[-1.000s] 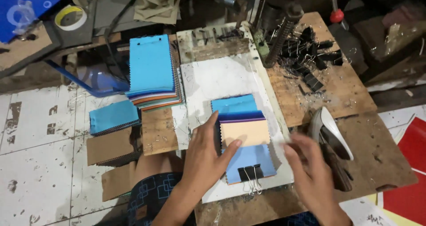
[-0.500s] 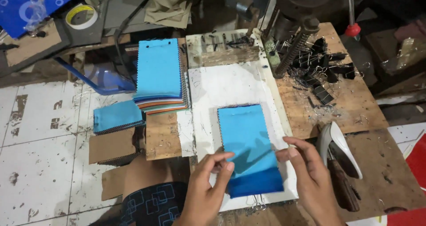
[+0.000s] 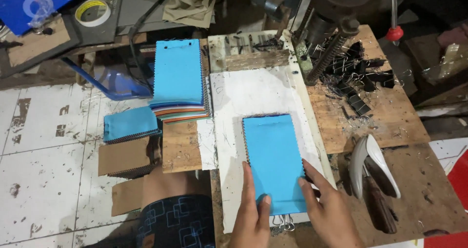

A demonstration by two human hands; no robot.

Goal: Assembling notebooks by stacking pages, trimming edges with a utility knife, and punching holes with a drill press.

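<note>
A blue fabric swatch stack (image 3: 274, 160) with zigzag edges lies flat on the white board (image 3: 253, 94). A metal binder clip (image 3: 282, 221) pokes out at its near end. My left hand (image 3: 253, 209) rests flat on the stack's near left corner. My right hand (image 3: 326, 206) touches its right edge with fingers spread. Neither hand grips anything.
A taller multicoloured swatch pile topped in blue (image 3: 179, 80) sits left of the board, with a smaller blue stack (image 3: 130, 124) and cardboard pieces (image 3: 124, 155) beside it. Black binder clips (image 3: 353, 77) lie heaped on the wooden bench (image 3: 390, 126). A white-handled tool (image 3: 373, 167) lies at right. A tape roll (image 3: 91, 11) lies far left.
The stack was fanned open showing a tan swatch, then closed under the blue cover. It now lies flat and squared, with both hands pressing its near end.
</note>
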